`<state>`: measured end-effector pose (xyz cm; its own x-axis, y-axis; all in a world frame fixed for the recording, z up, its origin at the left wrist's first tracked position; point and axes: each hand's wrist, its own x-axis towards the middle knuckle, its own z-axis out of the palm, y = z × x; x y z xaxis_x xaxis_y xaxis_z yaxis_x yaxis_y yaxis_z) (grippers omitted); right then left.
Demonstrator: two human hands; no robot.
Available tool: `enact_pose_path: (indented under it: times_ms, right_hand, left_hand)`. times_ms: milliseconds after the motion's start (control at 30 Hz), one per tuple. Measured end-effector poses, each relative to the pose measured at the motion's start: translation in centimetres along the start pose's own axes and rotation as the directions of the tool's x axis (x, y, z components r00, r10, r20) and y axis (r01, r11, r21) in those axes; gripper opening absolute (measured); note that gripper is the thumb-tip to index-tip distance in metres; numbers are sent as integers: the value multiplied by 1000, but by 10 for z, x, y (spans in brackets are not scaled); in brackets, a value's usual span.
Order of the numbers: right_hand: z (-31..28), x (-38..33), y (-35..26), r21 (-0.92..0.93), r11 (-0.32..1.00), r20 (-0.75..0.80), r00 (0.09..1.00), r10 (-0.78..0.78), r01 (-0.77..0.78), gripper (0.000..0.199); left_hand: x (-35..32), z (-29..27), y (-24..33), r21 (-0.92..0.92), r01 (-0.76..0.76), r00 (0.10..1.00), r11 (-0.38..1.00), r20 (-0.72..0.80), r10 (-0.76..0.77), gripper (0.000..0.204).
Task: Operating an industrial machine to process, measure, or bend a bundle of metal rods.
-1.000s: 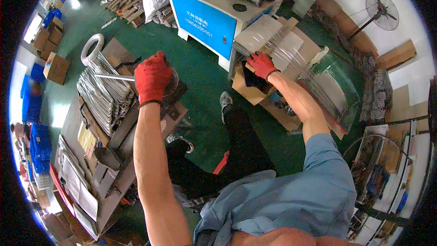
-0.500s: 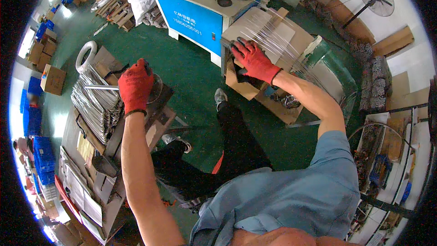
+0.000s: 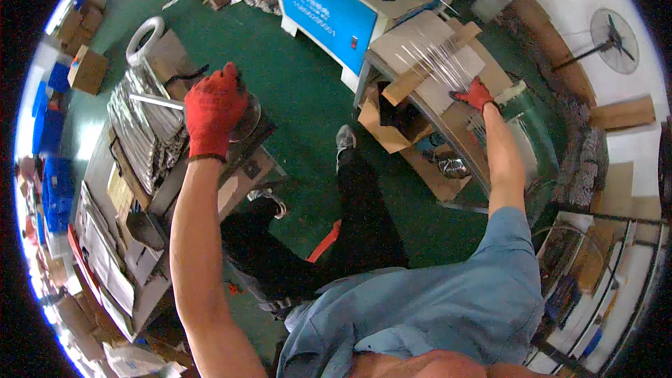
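Observation:
My left hand [image 3: 215, 112], in a red work glove with dark fingertips, is closed at the end of a silver metal bar [image 3: 157, 101] that sticks out to its left. The glove hides the grip itself. Beside it, a bundle of bent metal wire pieces [image 3: 143, 133] lies on the left workbench [image 3: 157, 287]. Far to the right, my right hand [image 3: 477, 95], gloved alike, reaches over another worktable. Its fingers are bent around the near ends of several thin straight metal rods [image 3: 437, 63], which lie on cardboard there; how many it grips cannot be made out.
A machine with a blue panel [image 3: 325, 17] stands ahead. An open cardboard box [image 3: 385, 126] sits below the right worktable's edge. A white ring-shaped coil [image 3: 145, 40] rises behind the left bench. A standing fan [image 3: 614, 40] is at the far right, above stacked wire bundles [image 3: 584, 157].
My right hand has moved right from the table's left corner to the near ends of the rods, and its fingers have bent in. The left hand stays closed by the bar. The view has shifted.

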<state>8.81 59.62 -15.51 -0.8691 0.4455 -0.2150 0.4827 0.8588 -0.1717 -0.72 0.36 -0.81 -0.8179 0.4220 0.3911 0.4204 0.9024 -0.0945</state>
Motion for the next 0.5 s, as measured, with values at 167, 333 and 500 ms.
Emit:
enact_pose_path:
  times_ms: [167, 333, 500]
  right_hand:
    - [10, 0, 3, 32, 995, 57, 994, -96, 94, 108]
    - [30, -10, 0, -167, 961, 78, 974, -212, 222, 45]
    - [37, -14, 17, -191, 923, 157, 939, -307, 334, 40]
  left_hand:
    - [-2, -7, -5, -30, -5, 999, 1000, 49, 7, 17]
    - [-4, -8, -3, -87, 14, 1000, 996, -16, -16, 10]
    - [-1, 1, 4, -142, 61, 996, 988, -55, -69, 9]
